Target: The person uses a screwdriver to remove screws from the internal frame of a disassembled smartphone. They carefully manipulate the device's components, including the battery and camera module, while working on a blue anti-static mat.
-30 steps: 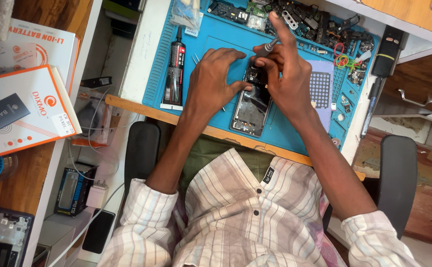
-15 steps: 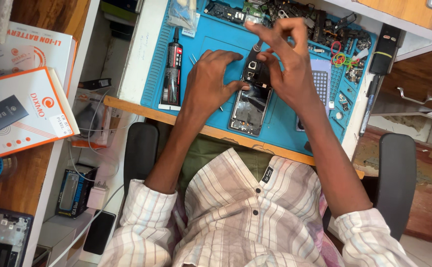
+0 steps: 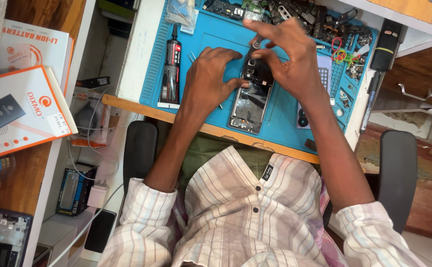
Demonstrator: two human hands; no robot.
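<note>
Since a moment before, the right hand [image 3: 295, 64] had lifted, pinching a small dark part [image 3: 256, 44] above the opened phone [image 3: 250, 101]; the left hand [image 3: 211, 81], fingers spread, pressed the phone's edge against the blue worktop mat [image 3: 285, 123].

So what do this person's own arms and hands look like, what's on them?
Both hands are bare: the left hand and the right hand show no gloves, rings or watch. The forearms are bare too. The shirt is pale with thin pink and grey stripes, buttoned down the front, its sleeves rolled up near the elbows. No cables or straps show.
</note>
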